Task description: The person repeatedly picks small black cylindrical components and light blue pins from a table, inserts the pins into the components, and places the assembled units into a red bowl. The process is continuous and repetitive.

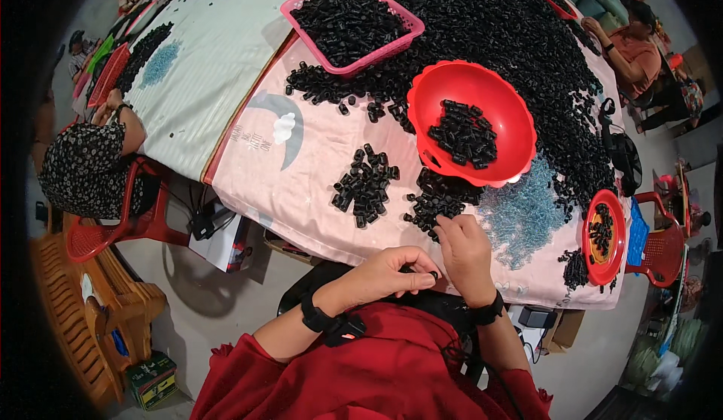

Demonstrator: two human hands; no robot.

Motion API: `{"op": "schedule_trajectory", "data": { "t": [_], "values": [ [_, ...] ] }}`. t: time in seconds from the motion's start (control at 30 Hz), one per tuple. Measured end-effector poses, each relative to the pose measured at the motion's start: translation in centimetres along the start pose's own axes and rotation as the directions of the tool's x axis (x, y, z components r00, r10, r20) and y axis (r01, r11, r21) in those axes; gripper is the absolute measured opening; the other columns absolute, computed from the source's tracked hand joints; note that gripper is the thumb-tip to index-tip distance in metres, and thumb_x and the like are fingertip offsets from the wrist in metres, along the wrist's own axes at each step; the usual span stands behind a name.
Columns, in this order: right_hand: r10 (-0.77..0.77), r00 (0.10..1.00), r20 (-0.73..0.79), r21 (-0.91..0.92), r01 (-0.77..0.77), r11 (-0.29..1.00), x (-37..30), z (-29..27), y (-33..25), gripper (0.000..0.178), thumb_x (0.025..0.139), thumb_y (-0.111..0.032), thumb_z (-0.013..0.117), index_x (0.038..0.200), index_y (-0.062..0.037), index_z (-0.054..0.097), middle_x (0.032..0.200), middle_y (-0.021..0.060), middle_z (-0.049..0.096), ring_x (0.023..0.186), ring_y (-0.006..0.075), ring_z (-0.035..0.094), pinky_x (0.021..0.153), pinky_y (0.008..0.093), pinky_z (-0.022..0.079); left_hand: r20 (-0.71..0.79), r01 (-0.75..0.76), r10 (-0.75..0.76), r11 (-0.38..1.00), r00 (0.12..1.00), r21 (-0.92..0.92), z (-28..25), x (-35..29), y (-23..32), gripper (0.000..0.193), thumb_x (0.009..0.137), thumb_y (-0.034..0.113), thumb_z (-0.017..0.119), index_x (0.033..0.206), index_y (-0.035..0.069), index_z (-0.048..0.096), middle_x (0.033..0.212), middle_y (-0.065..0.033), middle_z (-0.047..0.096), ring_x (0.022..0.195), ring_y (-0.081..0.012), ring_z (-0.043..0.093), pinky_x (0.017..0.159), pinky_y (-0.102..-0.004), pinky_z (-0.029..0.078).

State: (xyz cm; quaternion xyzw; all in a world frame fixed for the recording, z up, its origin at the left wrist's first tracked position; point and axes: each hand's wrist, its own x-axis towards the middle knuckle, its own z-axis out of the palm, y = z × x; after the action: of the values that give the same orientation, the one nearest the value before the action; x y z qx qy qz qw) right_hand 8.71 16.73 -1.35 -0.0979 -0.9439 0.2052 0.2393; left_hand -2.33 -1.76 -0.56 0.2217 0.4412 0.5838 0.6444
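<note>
Near the table's front edge, my left hand (395, 273) is curled closed around a small black plastic cap, part of which shows by the thumb. My right hand (468, 257) is just to its right, with its fingers pinched at the near edge of a pile of black caps (439, 198). Whatever lies between those fingertips is hidden. Left of this pile is a separate heap of black caps (365, 187). Beyond my right hand stands a red scalloped bowl (429, 92) with black pieces inside. Small clear bluish pieces (525, 213) are spread to the right.
A pink basket (413, 32) full of black pieces stands farther back, beside a large black mass (489, 28). At the right edge is a red bowl (590, 251), with a red chair (663, 243) behind it. People sit at left (90, 164) and far right (636, 55).
</note>
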Motion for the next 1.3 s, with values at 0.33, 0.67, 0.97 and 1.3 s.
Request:
{"op": "schedule_trajectory", "data": {
  "t": [0.33,0.67,0.97,1.3],
  "values": [
    [0.004,1.000,-0.013,-0.004,-0.004,1.000,1.2,0.4,-1.2,0.025,0.086,-0.003,0.079,0.110,-0.0048,0.072,0.096,0.0127,0.063,0.083,0.0343,0.065,0.070,0.0446,0.053,-0.008,-0.014,0.014,1.000,1.000,-0.025,0.1,-0.1,0.2,0.021,0.103,0.020,0.073,0.119,0.007,0.070,0.104,0.0013,0.072,0.084,-0.0050,0.062,0.066,-0.0201,0.047],
    [-0.032,0.997,0.068,-0.153,0.042,0.987,5.2,3.7,-2.4,0.017,0.089,-0.012,0.078,0.094,-0.0042,0.064,0.091,0.0139,0.057,0.078,0.0346,0.060,0.067,0.0472,0.048,-0.027,-0.030,0.029,0.999,0.999,-0.029,-0.6,-1.4,0.9,0.023,0.103,0.021,0.074,0.119,0.006,0.070,0.104,0.0011,0.072,0.084,-0.0055,0.063,0.065,-0.0203,0.047],
    [-0.068,0.996,0.060,-0.197,0.079,0.977,6.0,3.7,-2.4,0.017,0.088,-0.009,0.080,0.094,-0.0037,0.064,0.090,0.0139,0.060,0.074,0.0351,0.061,0.065,0.0458,0.049,-0.029,-0.091,0.089,0.994,0.996,-0.062,-0.8,-1.5,1.2,0.021,0.103,0.019,0.074,0.119,0.006,0.070,0.108,-0.0013,0.075,0.084,-0.0057,0.064,0.065,-0.0202,0.048],
    [0.427,0.904,0.018,0.464,-0.386,0.797,3.4,-5.2,-3.3,0.014,0.100,0.001,0.066,0.113,0.0002,0.070,0.094,0.0060,0.072,0.070,0.0068,0.062,0.063,0.0241,0.049,-0.093,-0.168,0.153,0.971,0.984,-0.171,-0.3,0.0,4.0,0.024,0.106,0.017,0.069,0.124,0.001,0.070,0.105,-0.0045,0.073,0.072,-0.0061,0.063,0.066,-0.0220,0.055]
  ]
}}
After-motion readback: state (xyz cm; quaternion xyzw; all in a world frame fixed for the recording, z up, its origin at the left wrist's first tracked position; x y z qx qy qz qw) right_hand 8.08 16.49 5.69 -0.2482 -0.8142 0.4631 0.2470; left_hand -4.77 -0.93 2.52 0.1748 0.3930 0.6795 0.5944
